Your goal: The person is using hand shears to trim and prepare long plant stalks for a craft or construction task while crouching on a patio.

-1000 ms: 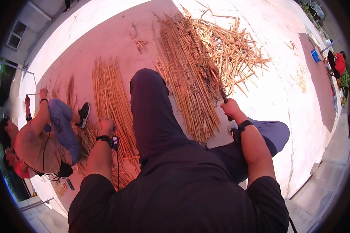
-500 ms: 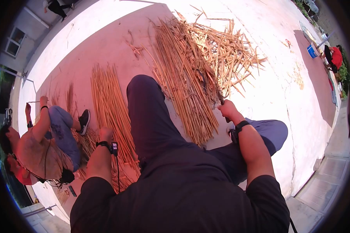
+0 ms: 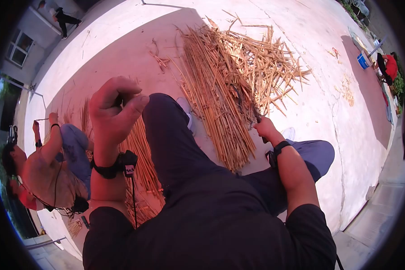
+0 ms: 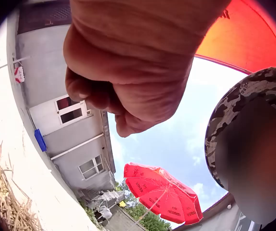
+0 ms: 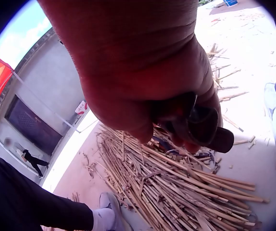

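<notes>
My left hand (image 3: pixel 114 110) is raised above my left thigh, its fingers curled towards the thumb around an empty gap. In the left wrist view it hangs against the sky, near a face under a camouflage hat (image 4: pixel 239 96). Low on the right, my right hand (image 3: pixel 266 128) grips a dark metal tool (image 5: pixel 221 139). The hollow handle end sticks out of the fist; its far part is lost against the stalks. Just beyond that hand lies a pile of dry stalks (image 3: pixel 211 94), with leafy husks (image 3: pixel 274 63) heaped along its right side.
A second row of stalks (image 3: pixel 139 155) lies left of my raised knee (image 3: pixel 166 117). Another person (image 3: pixel 54 166) sits at the far left. Someone walks (image 3: pixel 64 20) near the building. A blue bucket (image 3: pixel 363 60) and a person in red (image 3: pixel 389 69) are at the right.
My left hand has risen from beside the left stalks to above my thigh, close to the camera. The right hand keeps its grip on the tool, barely moving. The walker has come into view.
</notes>
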